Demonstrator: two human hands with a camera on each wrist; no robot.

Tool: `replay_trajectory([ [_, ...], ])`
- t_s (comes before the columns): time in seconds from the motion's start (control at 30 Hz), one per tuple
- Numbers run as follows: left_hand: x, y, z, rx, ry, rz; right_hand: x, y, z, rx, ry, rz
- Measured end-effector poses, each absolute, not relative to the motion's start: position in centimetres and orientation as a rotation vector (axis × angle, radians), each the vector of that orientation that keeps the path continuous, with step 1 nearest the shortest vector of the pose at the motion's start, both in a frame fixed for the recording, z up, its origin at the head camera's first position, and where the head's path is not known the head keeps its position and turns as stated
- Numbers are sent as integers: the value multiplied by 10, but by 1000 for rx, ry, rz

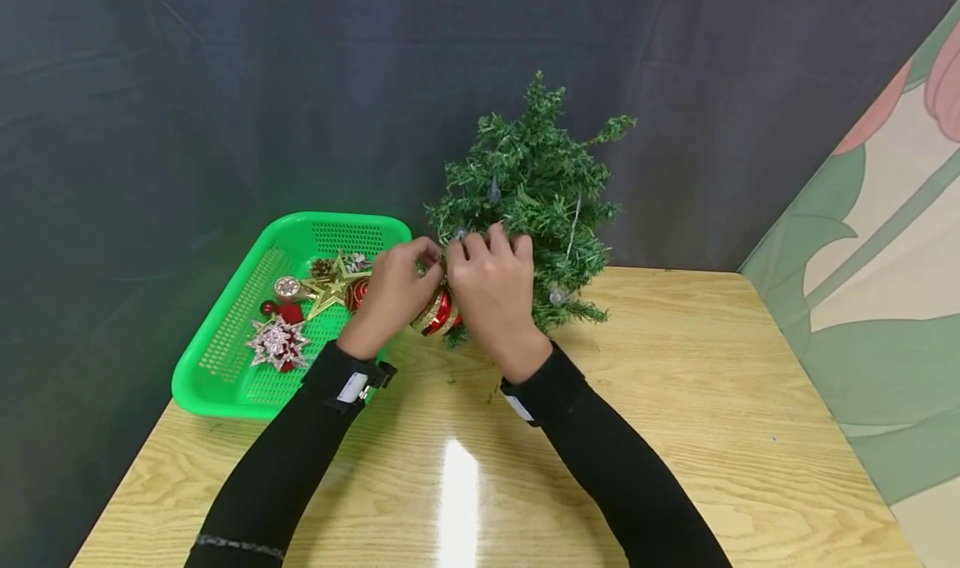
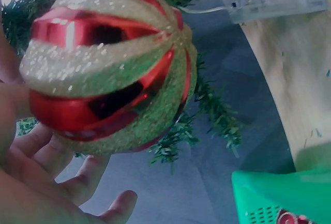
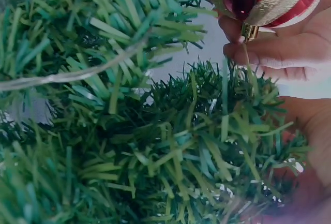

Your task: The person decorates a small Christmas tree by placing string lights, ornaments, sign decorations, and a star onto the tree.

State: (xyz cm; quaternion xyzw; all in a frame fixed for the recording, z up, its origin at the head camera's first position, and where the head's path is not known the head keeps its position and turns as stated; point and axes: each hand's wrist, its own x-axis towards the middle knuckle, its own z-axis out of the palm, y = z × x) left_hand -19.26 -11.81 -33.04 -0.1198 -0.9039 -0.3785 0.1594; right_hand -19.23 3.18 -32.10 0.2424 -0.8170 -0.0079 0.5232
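A red bauble with gold glitter stripes (image 1: 437,315) hangs between my two hands, in front of the small artificial Christmas tree (image 1: 540,176). My left hand (image 1: 392,291) pinches the bauble's thin gold string near its cap (image 3: 250,31); its other fingers spread behind the bauble in the left wrist view. With curled fingers, my right hand (image 1: 495,289) holds a green branch tip (image 3: 258,105) right beside that string. The fingertips of the right hand are mostly hidden by needles. Whether the string loops round the branch I cannot tell.
Left of the tree stands a green plastic basket (image 1: 191,385) holding a gold star (image 1: 330,285), a pink glitter snowflake (image 1: 279,343) and other ornaments. A clear battery box (image 2: 279,4) lies on the wooden table (image 1: 675,401). A dark cloth (image 1: 225,93) hangs behind.
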Motion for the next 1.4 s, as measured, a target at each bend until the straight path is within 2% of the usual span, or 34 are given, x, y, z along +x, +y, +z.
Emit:
replay_trajectory([
  [0.4,-191,-121,-344,-338,-2543,-1281,-188,33,-325,650,-1960,-44],
  [0.67,-180,-121,-361,-333,-2487,-1428,-159,54,-335,807,-1956,178],
  [0.87,-162,-118,-369,-324,-2461,-1406,-142,82,-341,892,-1835,382],
  [1.13,-133,-121,-375,-305,-2502,-1319,-140,124,-334,811,-1577,713],
  [1.4,-110,-125,-384,-315,-2547,-1180,-138,99,-342,1082,-1596,713],
])
